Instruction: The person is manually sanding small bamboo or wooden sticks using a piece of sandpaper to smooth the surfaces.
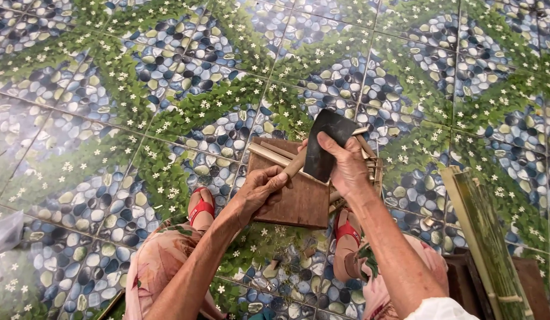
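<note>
Right hand (346,166) grips a heavy-looking dark blade (325,145) at mid-frame, left hand (260,189) closed on a stiff bamboo stick (296,165) over the wooden block (299,198).

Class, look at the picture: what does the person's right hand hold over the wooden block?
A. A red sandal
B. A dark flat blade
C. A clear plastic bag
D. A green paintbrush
B: the right hand grips a dark flat blade above the wooden block, while the left hand holds a bamboo stick.
</note>
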